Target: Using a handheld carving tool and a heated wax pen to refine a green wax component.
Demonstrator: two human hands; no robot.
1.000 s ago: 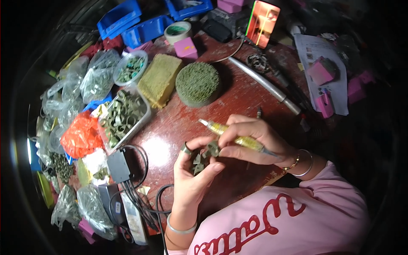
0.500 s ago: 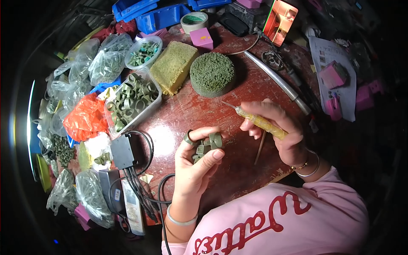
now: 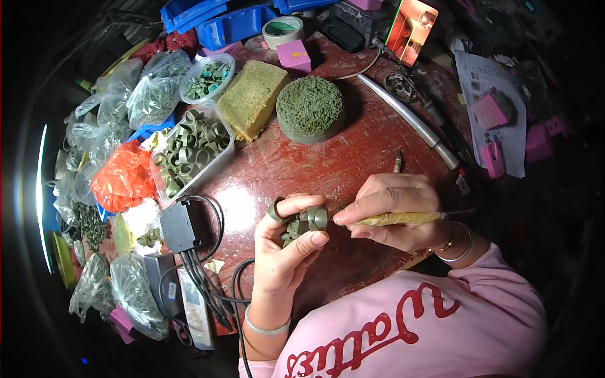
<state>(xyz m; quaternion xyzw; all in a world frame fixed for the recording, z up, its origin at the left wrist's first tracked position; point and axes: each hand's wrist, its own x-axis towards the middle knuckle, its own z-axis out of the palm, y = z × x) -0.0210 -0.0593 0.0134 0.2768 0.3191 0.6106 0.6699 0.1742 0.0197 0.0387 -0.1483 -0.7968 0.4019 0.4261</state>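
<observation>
Between the thumb and index finger of my left hand [image 3: 283,246] is a wide dark green ring [image 3: 317,218]. Several small green blocky pieces [image 3: 293,230] are tucked behind it in the same hand, and another green ring [image 3: 275,209] circles a finger. My right hand [image 3: 394,211] is closed around a yellow-wrapped hand tool [image 3: 403,218], which lies across the fingers with its thin end pointing right. The right thumb and index fingertips are pinched together just beside the held ring. Whether they touch it or hold something tiny, I cannot make out.
A clear tub of green rings [image 3: 195,154], a yellow sponge block [image 3: 252,97] and a round green pad [image 3: 310,108] sit beyond my hands. Black cables [image 3: 208,283] run at the left. A metal tapered rod [image 3: 409,120] and a lit phone [image 3: 412,31] are at far right.
My right hand has moved left and down to the ring. The yellow tool has swung from pointing at upper left to lying sideways, thin end right. My left hand keeps its hold.
</observation>
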